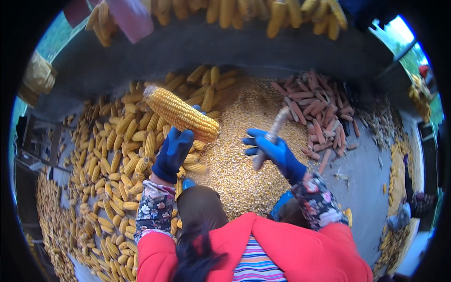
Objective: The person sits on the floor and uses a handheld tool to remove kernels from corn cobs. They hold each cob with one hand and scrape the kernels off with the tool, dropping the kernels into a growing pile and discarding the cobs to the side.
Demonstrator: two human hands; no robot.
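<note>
Before me my left hand (175, 149), in a blue glove, holds a full ear of yellow corn (181, 114), tilted with its pale end up to the left. Over on the right my right hand (273, 148), gloved in blue too, holds a thin pale rod-like piece (273, 135), blurred, perhaps a bare cob; it lies between thumb and fingers. The two hands are apart. Below them spreads a heap of loose corn kernels (239, 176) between my knees.
Many unshelled corn ears (116, 176) cover the floor at left. Reddish bare cobs (319, 112) are piled at the right, beside husk scraps (380, 120). Bunches of corn (278, 16) hang along the top. A person (424, 204) is partly visible at the far right.
</note>
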